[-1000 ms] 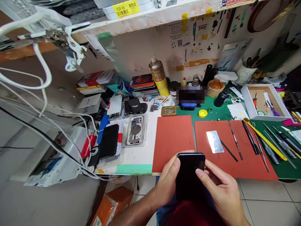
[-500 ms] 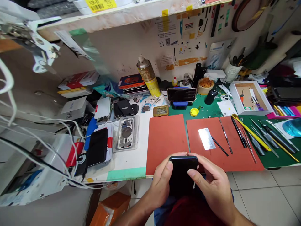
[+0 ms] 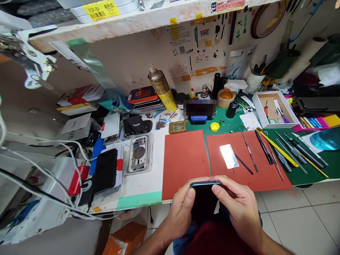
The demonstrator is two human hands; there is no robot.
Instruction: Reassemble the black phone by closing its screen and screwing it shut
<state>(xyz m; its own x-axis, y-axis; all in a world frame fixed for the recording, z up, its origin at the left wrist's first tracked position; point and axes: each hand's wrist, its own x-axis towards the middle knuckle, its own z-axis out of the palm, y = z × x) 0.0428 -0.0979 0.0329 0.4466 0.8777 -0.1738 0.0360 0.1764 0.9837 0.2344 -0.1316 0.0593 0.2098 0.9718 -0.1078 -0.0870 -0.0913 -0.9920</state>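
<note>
Two hands hold one black smartphone [image 3: 204, 200] in front of the person, above the lap and just past the edge of the counter [image 3: 143, 184]. The left hand [image 3: 180, 216] and the right hand [image 3: 236, 207] are clamped on its two long sides, and the thumbs lie on its dark front, so I think the person wants a steady hold and a clear look at the top edge. At 11 o'clock lies a bare red silicone mat [image 3: 183, 163], maybe kept free as a soft place for a phone. At 1 o'clock, a second red mat [image 3: 265, 177] carries a steel spudger [image 3: 249, 156] and a shiny metal plate [image 3: 227, 156], placed near for easy reach. At 2 o'clock, more tools [image 3: 305, 150] lie in a row on a green cutting mat [image 3: 310, 173]. At 10 o'clock, a clear tray [image 3: 150, 161] holds a bare phone housing [image 3: 136, 154].
</note>
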